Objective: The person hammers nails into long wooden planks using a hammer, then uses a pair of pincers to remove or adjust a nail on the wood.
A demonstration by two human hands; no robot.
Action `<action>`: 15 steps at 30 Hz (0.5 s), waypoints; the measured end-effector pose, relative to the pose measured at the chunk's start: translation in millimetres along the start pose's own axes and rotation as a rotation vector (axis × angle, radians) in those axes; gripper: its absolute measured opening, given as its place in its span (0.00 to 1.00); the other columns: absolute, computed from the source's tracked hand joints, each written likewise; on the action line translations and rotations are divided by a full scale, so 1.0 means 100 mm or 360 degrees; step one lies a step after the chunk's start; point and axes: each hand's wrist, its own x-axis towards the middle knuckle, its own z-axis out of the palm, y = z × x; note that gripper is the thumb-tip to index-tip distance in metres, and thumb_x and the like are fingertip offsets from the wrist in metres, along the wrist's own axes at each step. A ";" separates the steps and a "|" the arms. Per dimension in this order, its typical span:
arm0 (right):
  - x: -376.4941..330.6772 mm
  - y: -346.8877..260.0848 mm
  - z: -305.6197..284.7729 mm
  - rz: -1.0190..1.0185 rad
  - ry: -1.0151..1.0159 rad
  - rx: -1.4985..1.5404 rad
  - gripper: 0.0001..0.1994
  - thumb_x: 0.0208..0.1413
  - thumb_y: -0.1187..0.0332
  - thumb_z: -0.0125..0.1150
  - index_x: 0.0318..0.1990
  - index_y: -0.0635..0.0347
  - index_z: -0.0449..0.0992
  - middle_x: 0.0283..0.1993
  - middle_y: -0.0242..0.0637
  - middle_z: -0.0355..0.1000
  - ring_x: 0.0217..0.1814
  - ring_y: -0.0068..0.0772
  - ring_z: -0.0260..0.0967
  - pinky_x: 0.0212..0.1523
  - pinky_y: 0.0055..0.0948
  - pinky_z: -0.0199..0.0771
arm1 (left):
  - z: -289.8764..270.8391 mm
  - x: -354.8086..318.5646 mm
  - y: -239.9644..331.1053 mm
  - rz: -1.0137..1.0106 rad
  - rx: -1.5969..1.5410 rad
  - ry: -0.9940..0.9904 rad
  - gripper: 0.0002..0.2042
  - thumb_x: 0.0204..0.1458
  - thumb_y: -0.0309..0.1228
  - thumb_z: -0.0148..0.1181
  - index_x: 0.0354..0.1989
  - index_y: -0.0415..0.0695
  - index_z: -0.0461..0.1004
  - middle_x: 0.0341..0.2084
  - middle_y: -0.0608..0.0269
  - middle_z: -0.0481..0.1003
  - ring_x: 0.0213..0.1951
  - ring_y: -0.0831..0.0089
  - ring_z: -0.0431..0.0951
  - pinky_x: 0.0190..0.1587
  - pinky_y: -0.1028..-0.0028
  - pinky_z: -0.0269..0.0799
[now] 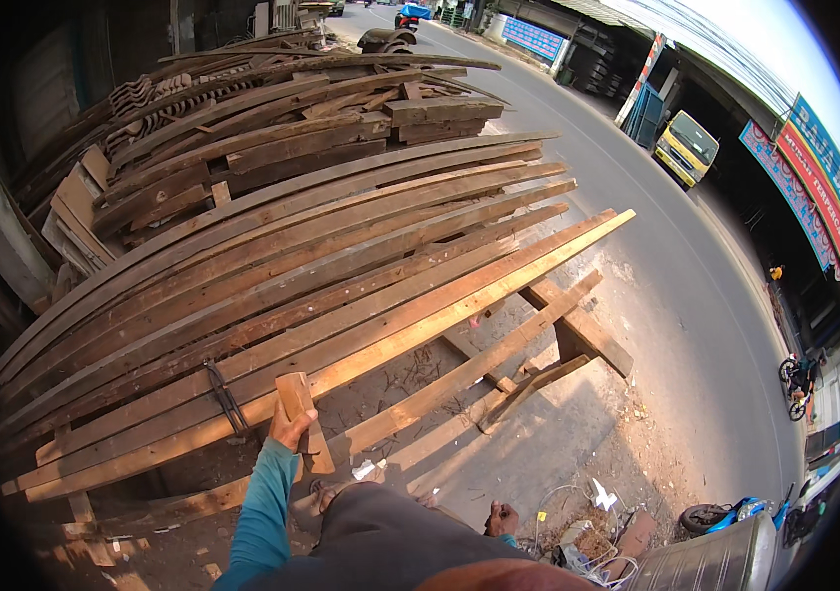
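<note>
Block (pixel 298 406), short wooden piece, sits upright against the outer edge of the plank stack (pixel 272 286), just right of a dark metal clamp (pixel 226 396). Left hand (pixel 289 429) grips the block from below, fingers wrapped round it. Right hand (pixel 503 517) hangs low by the leg, apart from the wood; looks loosely closed, can't tell if it holds anything. Risks as I see them: the block is held one-handed at its lower end, so it could twist out and drop near the feet. The long planks overhang the trestle (pixel 577 330); a hard push at the edge could shift the outer one. Splinters likely on bare skin. Loose offcuts and wire (pixel 577 537) on the ground underfoot are a trip hazard, and the road (pixel 676 266) runs close behind
</note>
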 end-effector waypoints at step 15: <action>1.92 -2.09 -1.95 -0.1033 0.0177 0.1172 0.26 0.69 0.53 0.49 0.19 0.56 0.60 0.15 0.30 0.58 0.17 0.24 0.59 0.20 0.27 0.61 | 2.88 -0.44 -0.70 -0.0617 0.0119 -0.0527 0.42 0.41 0.53 0.73 0.61 0.38 0.68 0.49 0.56 0.76 0.52 0.67 0.76 0.56 0.69 0.71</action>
